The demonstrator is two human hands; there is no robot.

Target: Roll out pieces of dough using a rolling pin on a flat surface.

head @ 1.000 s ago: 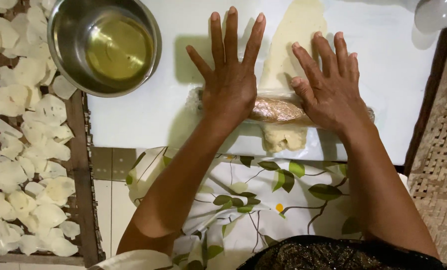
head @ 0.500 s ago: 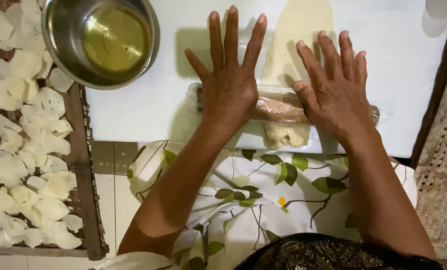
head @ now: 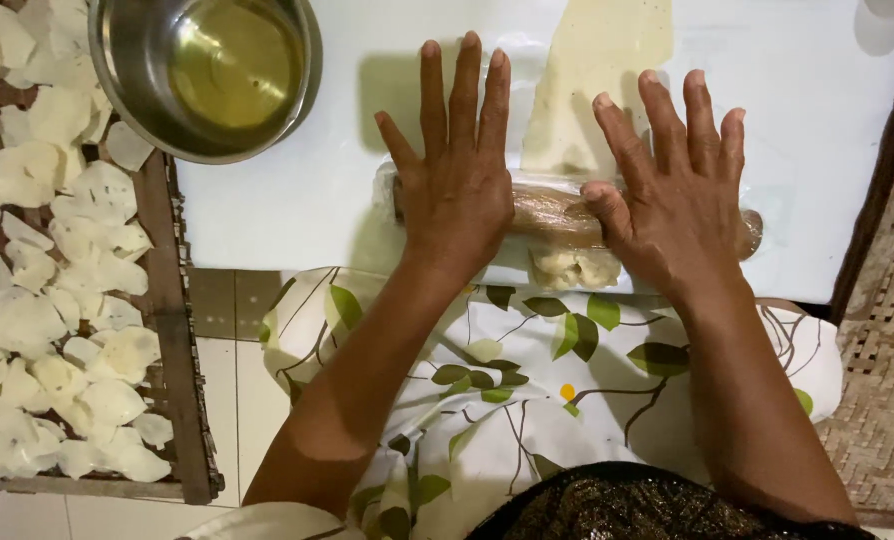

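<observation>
Fingers spread flat, both palms pressing down: left hand (head: 457, 190) and right hand (head: 682, 200) atop a plastic-wrapped rolling pin (head: 557, 215), near the white board's (head: 287, 210) front edge. Under the pin, a strip of pale dough (head: 597, 80). At the board's back left corner, a steel bowl (head: 207, 75) of oil. Beyond the left edge, a tray (head: 177, 330) of thin white chips (head: 57, 320).

Bright, sharp overhead light; soft shadows

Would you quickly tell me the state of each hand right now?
Left hand: open, fingers spread, palm flat on the plastic-wrapped rolling pin.
Right hand: open, palm flat on the same rolling pin.
</observation>
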